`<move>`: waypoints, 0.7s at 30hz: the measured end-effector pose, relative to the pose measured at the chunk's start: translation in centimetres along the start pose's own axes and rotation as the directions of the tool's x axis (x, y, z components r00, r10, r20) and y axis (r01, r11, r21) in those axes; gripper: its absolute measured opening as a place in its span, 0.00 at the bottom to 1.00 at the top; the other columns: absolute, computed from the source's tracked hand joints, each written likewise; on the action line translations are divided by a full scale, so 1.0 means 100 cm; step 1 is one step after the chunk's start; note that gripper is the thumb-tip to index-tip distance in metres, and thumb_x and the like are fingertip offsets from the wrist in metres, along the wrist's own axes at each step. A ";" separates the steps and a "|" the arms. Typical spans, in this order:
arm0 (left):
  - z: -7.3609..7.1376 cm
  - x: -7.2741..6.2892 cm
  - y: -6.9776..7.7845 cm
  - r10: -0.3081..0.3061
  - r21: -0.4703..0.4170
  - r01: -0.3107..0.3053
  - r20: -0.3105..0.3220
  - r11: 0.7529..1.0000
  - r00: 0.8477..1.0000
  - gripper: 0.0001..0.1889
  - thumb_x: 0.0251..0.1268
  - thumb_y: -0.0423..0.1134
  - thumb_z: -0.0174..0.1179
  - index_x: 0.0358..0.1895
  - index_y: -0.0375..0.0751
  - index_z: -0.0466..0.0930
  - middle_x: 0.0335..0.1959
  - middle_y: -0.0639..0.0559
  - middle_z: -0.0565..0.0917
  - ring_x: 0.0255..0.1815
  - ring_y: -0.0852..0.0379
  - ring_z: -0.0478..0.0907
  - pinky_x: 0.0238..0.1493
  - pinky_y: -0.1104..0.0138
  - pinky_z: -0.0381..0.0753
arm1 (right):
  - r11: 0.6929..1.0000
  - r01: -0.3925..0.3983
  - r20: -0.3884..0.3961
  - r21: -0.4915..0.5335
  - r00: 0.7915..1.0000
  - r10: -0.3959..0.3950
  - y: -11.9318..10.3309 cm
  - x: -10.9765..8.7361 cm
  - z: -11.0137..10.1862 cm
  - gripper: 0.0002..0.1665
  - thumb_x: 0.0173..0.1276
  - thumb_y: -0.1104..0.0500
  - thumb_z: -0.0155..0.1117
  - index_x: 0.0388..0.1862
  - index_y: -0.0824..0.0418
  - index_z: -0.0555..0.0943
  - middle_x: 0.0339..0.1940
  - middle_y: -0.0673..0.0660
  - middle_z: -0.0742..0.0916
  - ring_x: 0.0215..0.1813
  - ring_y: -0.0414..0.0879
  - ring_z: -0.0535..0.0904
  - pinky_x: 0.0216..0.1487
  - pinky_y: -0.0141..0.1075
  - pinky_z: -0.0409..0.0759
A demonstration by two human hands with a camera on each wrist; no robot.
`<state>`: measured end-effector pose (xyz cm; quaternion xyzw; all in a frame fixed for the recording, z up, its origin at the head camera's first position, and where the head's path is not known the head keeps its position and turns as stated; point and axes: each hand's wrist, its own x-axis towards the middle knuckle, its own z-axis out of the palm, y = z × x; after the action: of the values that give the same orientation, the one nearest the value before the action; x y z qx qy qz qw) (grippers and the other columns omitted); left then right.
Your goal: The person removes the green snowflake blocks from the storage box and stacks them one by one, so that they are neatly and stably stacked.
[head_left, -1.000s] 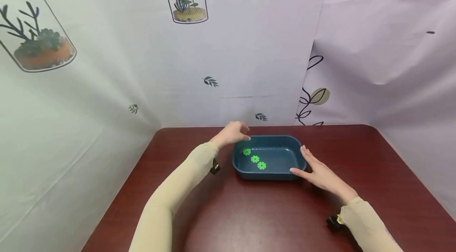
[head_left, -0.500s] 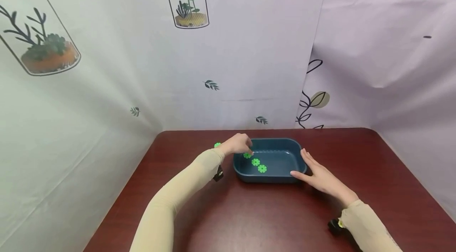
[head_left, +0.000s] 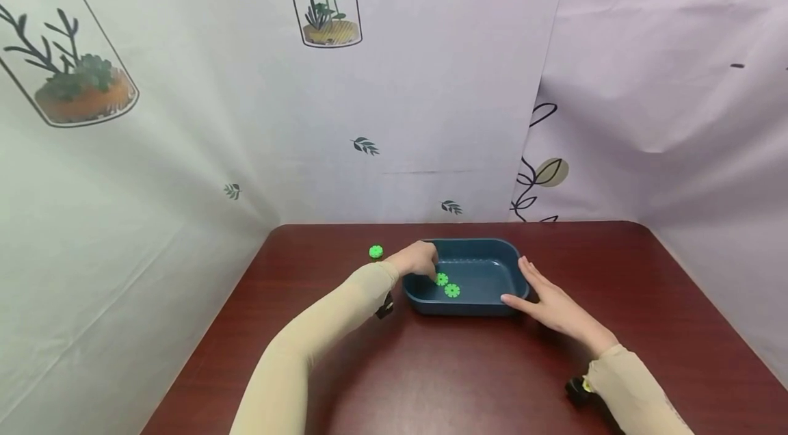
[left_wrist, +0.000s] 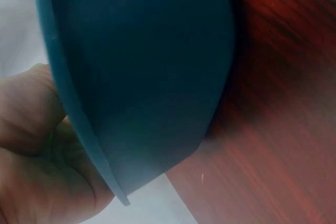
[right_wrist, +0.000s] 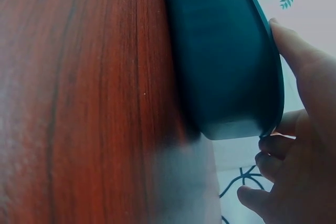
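Observation:
A dark blue rectangular tray (head_left: 474,308) sits on the table. My left hand (head_left: 417,258) reaches over its left rim with the fingers pointing down inside; the fingertips are hidden, and I cannot tell what they hold. Two green notched building discs, one nearer disc (head_left: 452,291) and another disc (head_left: 441,279) right beside the left fingers, lie on the tray floor. My right hand (head_left: 550,298) touches the tray's right end, thumb at the near rim and straight fingers along the side. In the right wrist view, its thumb meets the rim of the tray (right_wrist: 226,61).
On the table behind the left wrist lies a green disc or small stack of discs (head_left: 376,252). The reddish-brown table (head_left: 468,373) backs onto a white cloth (head_left: 425,113) with printed plants.
My left hand has come down from above the tray's left rim to inside it, covering the leftmost disc. The green piece on the table has come into view. The right hand stays put.

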<state>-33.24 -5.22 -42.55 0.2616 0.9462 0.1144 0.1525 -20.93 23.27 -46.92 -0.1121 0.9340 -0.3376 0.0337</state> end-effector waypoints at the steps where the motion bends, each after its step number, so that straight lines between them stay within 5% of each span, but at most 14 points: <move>1: 0.001 0.000 0.000 0.004 0.007 -0.004 0.003 1.000 1.000 0.20 0.59 0.37 0.73 0.54 0.34 0.85 0.53 0.45 0.86 0.51 0.53 0.82 0.52 0.62 0.83 | 1.000 -0.003 0.000 0.001 1.000 0.003 0.000 0.000 0.000 0.63 0.67 0.32 0.63 0.84 0.61 0.44 0.82 0.68 0.49 0.79 0.71 0.46 0.67 0.73 0.55; 14: 0.006 -0.002 0.004 0.040 0.057 -0.043 0.049 0.997 0.998 0.19 0.60 0.30 0.70 0.56 0.37 0.85 0.53 0.46 0.86 0.53 0.55 0.82 0.51 0.65 0.83 | 1.000 0.001 -0.001 0.006 1.000 -0.001 0.001 0.001 0.000 0.62 0.67 0.31 0.62 0.84 0.59 0.43 0.82 0.68 0.49 0.79 0.72 0.46 0.66 0.74 0.55; 19: 0.009 0.001 -0.001 0.067 0.083 -0.069 0.030 0.994 0.997 0.04 0.58 0.31 0.72 0.33 0.40 0.86 0.26 0.54 0.79 0.27 0.60 0.73 0.29 0.71 0.74 | 1.000 -0.003 -0.003 0.005 1.000 0.003 0.001 0.001 0.001 0.62 0.67 0.31 0.62 0.84 0.59 0.43 0.82 0.68 0.49 0.79 0.72 0.46 0.66 0.74 0.55; 21: 0.010 0.001 -0.002 0.070 0.092 -0.072 0.026 0.993 0.997 0.10 0.57 0.32 0.73 0.25 0.43 0.80 0.20 0.56 0.72 0.22 0.60 0.67 0.25 0.70 0.68 | 1.000 -0.004 -0.003 0.006 1.000 0.005 0.001 0.000 0.002 0.63 0.67 0.30 0.62 0.84 0.59 0.43 0.82 0.69 0.49 0.79 0.72 0.46 0.66 0.74 0.55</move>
<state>-33.07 -5.14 -43.53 0.3029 0.9388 0.0728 0.1468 -20.98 23.26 -47.13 -0.1094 0.9332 -0.3406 0.0333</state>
